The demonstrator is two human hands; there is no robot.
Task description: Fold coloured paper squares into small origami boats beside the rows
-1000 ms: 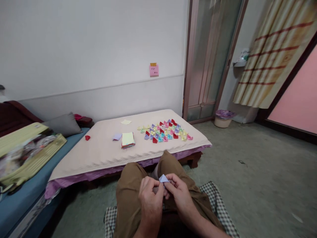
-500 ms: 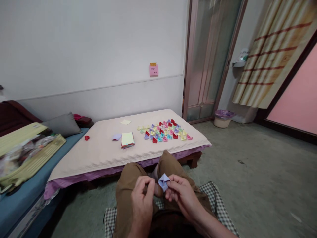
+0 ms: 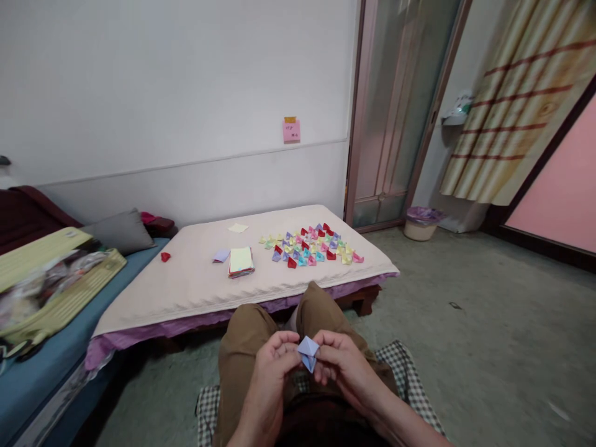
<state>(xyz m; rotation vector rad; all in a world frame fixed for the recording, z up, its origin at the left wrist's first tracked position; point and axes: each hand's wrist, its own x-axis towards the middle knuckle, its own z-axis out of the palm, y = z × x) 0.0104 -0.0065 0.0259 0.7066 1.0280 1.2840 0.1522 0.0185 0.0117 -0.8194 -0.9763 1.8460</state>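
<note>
A small lavender folded paper, diamond-shaped with a partly opened lower fold, is between my two hands above my lap. My left hand pinches its left corner between thumb and fingers. On the opposite corner, my right hand grips it the same way. Ahead on the low table lie many small folded paper pieces in red, yellow, blue, pink and lavender. Left of them sits a stack of square paper with a pale yellow sheet on top. A lavender sheet rests beside the stack.
The low table has a cream cover over a purple cloth. A yellow sheet lies near its back, a red folded piece at its left. An open yellow-green case rests on the blue bed. A waste bin stands by the door.
My left hand has moved in from beside the lavender paper and now pinches its left corner. The paper has tilted, showing its upper face more. The view has shifted slightly.
</note>
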